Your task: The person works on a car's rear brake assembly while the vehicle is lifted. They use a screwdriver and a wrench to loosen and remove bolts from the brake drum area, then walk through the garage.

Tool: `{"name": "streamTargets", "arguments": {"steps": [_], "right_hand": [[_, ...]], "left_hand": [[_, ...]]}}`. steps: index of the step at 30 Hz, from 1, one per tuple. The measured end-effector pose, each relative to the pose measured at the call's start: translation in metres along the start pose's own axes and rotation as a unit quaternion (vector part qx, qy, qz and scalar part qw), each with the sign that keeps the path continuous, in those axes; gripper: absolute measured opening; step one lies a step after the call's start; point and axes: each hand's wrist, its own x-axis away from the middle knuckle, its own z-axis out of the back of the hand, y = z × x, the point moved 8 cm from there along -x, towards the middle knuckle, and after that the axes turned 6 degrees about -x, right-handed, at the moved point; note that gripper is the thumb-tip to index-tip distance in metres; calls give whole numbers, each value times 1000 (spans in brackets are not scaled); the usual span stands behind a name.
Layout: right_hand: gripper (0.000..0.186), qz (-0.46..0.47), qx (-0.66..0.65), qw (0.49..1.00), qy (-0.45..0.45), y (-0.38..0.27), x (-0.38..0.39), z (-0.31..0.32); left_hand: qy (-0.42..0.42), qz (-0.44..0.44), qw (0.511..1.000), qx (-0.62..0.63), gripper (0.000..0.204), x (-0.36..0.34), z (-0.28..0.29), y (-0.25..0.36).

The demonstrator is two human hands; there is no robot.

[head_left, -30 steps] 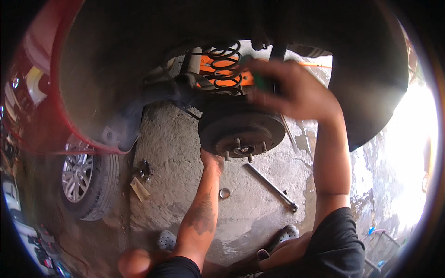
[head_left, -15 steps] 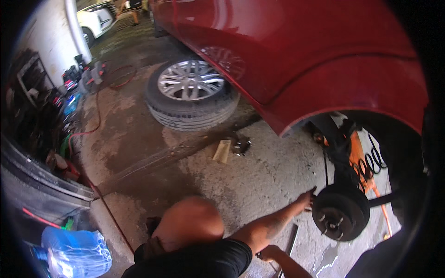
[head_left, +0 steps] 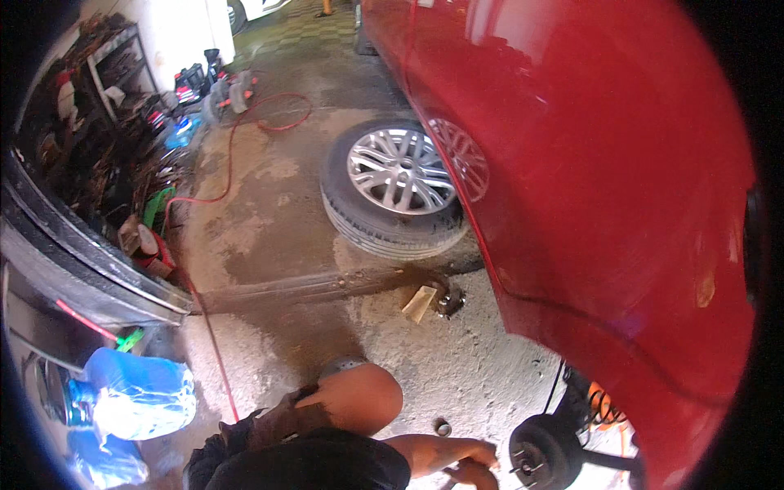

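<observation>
My left hand (head_left: 485, 453) is at the lower edge, just left of the dark brake drum (head_left: 539, 457) with its wheel studs; a small gap seems to lie between them. Close below it is my right hand (head_left: 474, 474), partly cut off by the frame edge. The fingers of both are too small and hidden to read, and whatever they may hold does not show. A small round metal piece (head_left: 443, 427) lies on the concrete near my left forearm. The drum sits below the red car's fender (head_left: 588, 269).
A tire on a silver rim (head_left: 400, 233) lies flat beside the car. Near it are a tan cardboard piece (head_left: 419, 304) and small dark metal parts (head_left: 449, 304). A red hose (head_left: 214, 351) crosses the floor. Blue water jugs (head_left: 143, 392) lie at left; an orange stand (head_left: 603, 404) is behind the drum.
The view has swung, so the tire and car sit farther right and lower. My left hand has drawn back from the drum's upper side toward my right hand. The round metal piece now shows.
</observation>
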Motion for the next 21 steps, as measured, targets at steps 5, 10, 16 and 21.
{"name": "streamTargets", "arguments": {"steps": [5,10,16,21], "right_hand": [[55,-24,-78,997,8,-91,44,28],[44,-97,-241,965,-17,-206,52,90],[41,-122,-424,890,-119,-391,45,202],[48,-179,-352,906,-152,-472,-7,284]], "left_hand": [[-55,15,998,-38,59,131,12,78],[-70,19,996,-55,54,257,34,159],[64,-50,996,-31,52,403,133,232],[455,3,890,40,50,601,282,187]]}}
